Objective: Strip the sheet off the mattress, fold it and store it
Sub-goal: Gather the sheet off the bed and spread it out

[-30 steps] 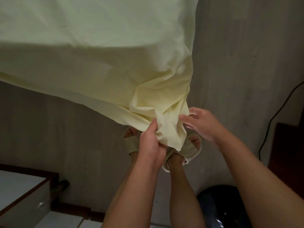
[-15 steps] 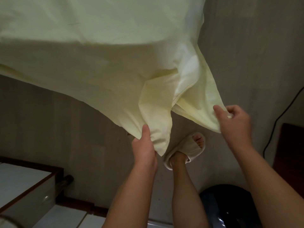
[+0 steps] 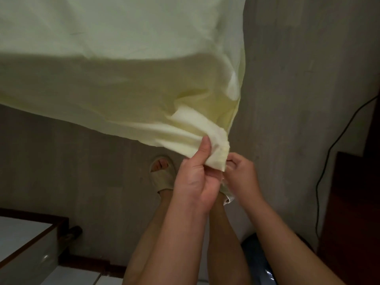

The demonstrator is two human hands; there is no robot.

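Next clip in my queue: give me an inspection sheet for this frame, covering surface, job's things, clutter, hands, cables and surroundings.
Surface: grey floor, bare where visible.
Job's things: pale yellow sheet hanging spread above the floor, lower corner bunched; mattress not seen.
Clutter: dark rounded object by the legs, identity unclear.
Hands: left hand pinches the bunched corner, thumb up; right hand closed on the same corner, touching the left.
Cables: black cable trailing across the floor at right.
Surroundings: white cabinet with dark trim lower left; dark wooden furniture right; beige slipper on foot.
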